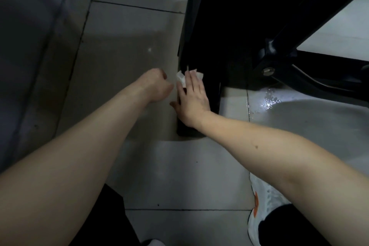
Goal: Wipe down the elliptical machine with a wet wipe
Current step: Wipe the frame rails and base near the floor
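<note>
- Right hand [192, 98] lay flat, palm down, on the black lower bar of the elliptical machine [219, 36]; fingers [194, 82] straight and together, not curled round anything.
- Wet wipe [180, 79], white and crumpled, was pinned under those fingertips against the bar; its edges showed on the left of the fingers and beyond the tips.
- Left hand [157, 86] hung just beside the right one, over the floor [139, 166], apart from the machine; fingers curled in toward the palm. Nothing visible in the grip, palm side hidden from the camera.
- Both forearms were bare and reached forward from the lower edge of the view.
- Machine frame: dark upright at top centre, slanted struts at upper right meeting at a joint with a silver bolt [268, 71].
- Floor was pale glossy tile with dark grout lines; a shiny wet patch [269, 100] lay right of the bar.
- White shoe with orange marks [257, 205] stood at lower right, on the tile.
</note>
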A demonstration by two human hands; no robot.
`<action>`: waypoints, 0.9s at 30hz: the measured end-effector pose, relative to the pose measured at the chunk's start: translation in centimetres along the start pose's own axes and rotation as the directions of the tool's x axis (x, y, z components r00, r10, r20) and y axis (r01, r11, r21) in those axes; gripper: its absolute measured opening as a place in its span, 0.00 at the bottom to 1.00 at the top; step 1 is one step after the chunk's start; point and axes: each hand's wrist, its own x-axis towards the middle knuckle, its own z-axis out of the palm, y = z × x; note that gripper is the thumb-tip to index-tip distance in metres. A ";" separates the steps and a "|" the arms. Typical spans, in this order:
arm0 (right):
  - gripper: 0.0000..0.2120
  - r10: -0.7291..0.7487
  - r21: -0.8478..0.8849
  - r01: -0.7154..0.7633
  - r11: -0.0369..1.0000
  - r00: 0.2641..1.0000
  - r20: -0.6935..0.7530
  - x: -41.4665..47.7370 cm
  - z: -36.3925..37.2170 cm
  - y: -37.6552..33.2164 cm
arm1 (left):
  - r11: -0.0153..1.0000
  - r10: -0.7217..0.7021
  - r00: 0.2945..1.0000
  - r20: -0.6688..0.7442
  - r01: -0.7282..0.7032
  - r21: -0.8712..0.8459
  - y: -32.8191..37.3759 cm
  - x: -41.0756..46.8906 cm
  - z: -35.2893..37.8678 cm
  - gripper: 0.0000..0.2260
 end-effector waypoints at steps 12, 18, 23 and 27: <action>0.35 -0.296 -0.085 0.294 0.952 0.955 -0.011 -5.1 3.0 2.6 | 0.999 0.026 0.998 0.060 -0.025 -0.025 0.2 0.8 1.4 0.24; 0.38 0.072 0.151 -0.058 0.987 0.993 -0.088 -4.0 2.5 0.8 | 0.998 0.049 0.997 0.059 -0.046 -0.051 1.0 0.9 1.8 0.22; 0.43 0.120 0.281 -0.098 0.955 0.991 -0.063 -11.8 5.7 -0.5 | 0.997 0.077 0.994 0.071 -0.074 -0.036 1.8 0.6 2.0 0.16; 0.40 0.320 0.340 -0.289 0.895 0.947 -0.036 -6.5 4.3 2.4 | 0.997 0.071 0.994 0.088 -0.067 -0.046 2.3 0.4 2.3 0.17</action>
